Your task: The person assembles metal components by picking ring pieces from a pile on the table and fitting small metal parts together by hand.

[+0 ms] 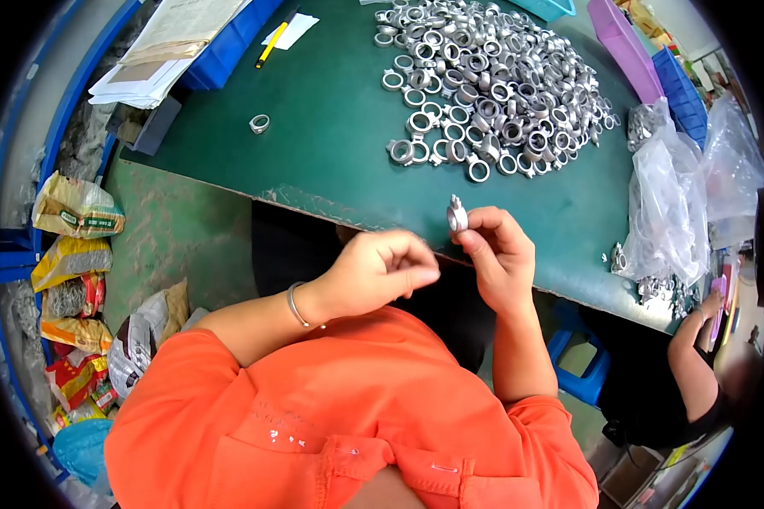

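Note:
Between the thumb and fingers of my right hand point(502, 259) is a small silver metal ring with a lug point(457, 217), held upright just above the table's front edge. My left hand point(380, 268) is beside it, apart from the ring, with fingers curled in toward the thumb. Whether anything small sits in that curl is hidden. Beyond both hands a large heap of similar metal rings point(501, 93) covers the back of the green table point(331, 144). One single ring point(259, 124) lies by itself toward the left.
A yellow marker point(276, 42) and papers on a blue bin point(221, 64) are at the back left. Clear plastic bags point(666, 199) and a pink tray point(624, 51) line the right side. Another person's arm point(694, 356) works at far right, near a blue stool point(581, 377). Sacks point(76, 208) stand left.

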The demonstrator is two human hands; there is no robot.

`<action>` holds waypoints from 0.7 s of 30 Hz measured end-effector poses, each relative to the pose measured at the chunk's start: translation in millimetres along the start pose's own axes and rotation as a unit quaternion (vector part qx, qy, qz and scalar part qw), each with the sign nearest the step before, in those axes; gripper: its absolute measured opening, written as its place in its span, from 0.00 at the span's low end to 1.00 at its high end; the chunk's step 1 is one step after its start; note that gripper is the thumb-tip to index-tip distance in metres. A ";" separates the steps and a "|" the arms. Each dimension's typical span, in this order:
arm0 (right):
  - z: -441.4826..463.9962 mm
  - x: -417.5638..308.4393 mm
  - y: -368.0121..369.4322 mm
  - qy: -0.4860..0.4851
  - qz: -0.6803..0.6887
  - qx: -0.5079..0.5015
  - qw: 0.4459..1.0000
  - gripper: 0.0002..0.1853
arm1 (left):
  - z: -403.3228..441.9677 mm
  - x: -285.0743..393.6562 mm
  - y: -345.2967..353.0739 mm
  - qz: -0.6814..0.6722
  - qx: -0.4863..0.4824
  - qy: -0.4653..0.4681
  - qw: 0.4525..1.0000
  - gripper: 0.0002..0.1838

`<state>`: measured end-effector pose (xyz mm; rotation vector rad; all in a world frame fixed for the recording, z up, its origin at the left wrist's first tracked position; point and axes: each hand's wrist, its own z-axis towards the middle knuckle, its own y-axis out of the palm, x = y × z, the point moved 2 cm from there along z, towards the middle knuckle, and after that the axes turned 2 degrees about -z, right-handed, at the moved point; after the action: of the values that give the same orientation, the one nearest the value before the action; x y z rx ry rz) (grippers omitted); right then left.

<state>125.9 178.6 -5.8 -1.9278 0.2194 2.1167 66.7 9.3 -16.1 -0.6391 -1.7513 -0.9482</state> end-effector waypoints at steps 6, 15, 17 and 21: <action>-6.8 -8.5 10.5 -0.222 -0.165 -0.015 0.961 0.10 | 15.1 13.2 -0.6 0.010 0.062 0.150 0.987 0.07; -18.0 -0.1 7.3 -0.021 0.032 0.014 0.999 0.08 | 12.8 10.6 7.4 0.073 0.057 0.175 0.980 0.06; -16.9 -0.7 6.1 -0.019 0.026 -0.004 0.999 0.09 | 11.9 11.6 8.3 0.084 0.059 0.177 0.979 0.05; -17.4 0.1 5.8 -0.016 0.018 -0.031 0.999 0.09 | 10.9 8.9 5.8 0.123 0.045 0.196 0.972 0.07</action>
<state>140.7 168.0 -8.0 -1.9365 0.1861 2.2004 62.3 21.5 -8.1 -0.5520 -1.3220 -0.7586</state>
